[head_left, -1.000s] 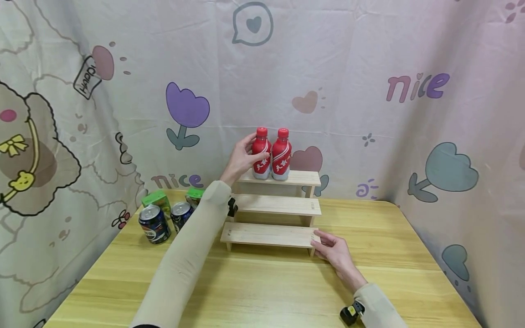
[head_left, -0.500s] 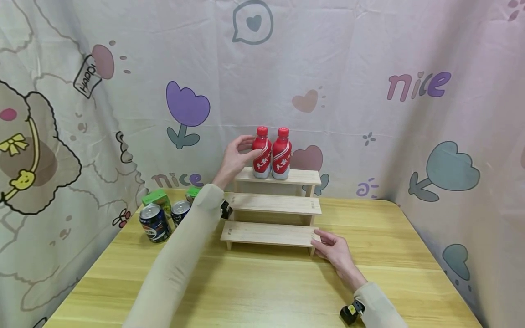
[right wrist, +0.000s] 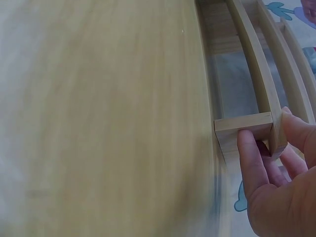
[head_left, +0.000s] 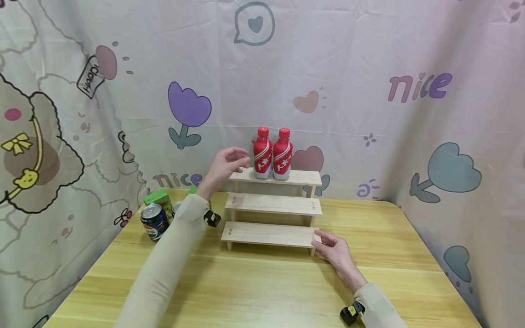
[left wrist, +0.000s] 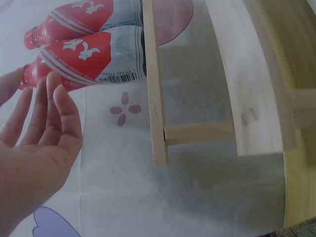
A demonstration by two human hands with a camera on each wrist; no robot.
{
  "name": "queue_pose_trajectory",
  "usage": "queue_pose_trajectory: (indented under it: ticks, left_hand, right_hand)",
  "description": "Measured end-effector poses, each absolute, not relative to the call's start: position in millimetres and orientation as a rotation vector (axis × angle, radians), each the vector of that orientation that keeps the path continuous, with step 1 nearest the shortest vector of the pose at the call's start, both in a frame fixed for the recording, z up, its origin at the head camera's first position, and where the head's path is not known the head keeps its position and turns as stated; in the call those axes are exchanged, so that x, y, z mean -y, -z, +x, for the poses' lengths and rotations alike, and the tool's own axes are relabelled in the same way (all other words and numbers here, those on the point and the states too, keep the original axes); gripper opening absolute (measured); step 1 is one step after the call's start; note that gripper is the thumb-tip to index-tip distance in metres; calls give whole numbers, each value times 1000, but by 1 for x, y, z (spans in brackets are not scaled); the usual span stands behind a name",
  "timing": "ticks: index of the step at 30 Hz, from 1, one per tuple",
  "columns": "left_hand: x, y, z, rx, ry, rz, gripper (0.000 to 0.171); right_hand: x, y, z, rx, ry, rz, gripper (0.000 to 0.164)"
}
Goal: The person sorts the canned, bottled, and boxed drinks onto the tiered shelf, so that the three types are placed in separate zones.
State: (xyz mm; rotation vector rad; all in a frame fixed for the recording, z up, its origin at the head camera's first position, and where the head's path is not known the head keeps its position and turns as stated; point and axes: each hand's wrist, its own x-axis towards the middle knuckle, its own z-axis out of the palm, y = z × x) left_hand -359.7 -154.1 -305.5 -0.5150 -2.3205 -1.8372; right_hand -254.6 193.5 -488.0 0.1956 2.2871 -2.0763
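Two red bottles with red caps stand side by side on the top step of a three-tier wooden rack [head_left: 270, 206]. The left bottle [head_left: 262, 157] is nearest my left hand [head_left: 224, 168], which hangs beside it with loosely bent fingers and nothing in them. In the left wrist view, a gap shows between that hand [left wrist: 42, 128] and the bottle's label [left wrist: 94, 59]. The right bottle [head_left: 282, 157] is farther from it. My right hand [head_left: 337, 255] grips the right end of the bottom step; in the right wrist view its thumb and fingers [right wrist: 254, 163] pinch the board's end.
At the table's back left stand a dark blue can [head_left: 154, 222] and a green box [head_left: 159, 198]. Another can and another green item are mostly hidden behind my left arm. The wooden table [head_left: 262, 287] meets a printed curtain [head_left: 348, 109] at the back.
My left hand has let go of the left bottle and drawn away to the left and slightly down. Both bottles stay in place. The right hand has kept its hold on the rack.
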Motion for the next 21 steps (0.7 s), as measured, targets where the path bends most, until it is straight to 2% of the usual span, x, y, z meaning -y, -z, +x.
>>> queue_pose_trajectory:
  ticks: [7, 21]
  left_hand:
    - [170, 309, -349, 2466, 1798, -554, 35]
    - [213, 338, -325, 2593, 1689, -472, 44]
  right_hand:
    - [-194, 488, -257, -2279, 2074, 196, 49]
    - [-195, 489, -257, -2282, 2079, 194, 50]
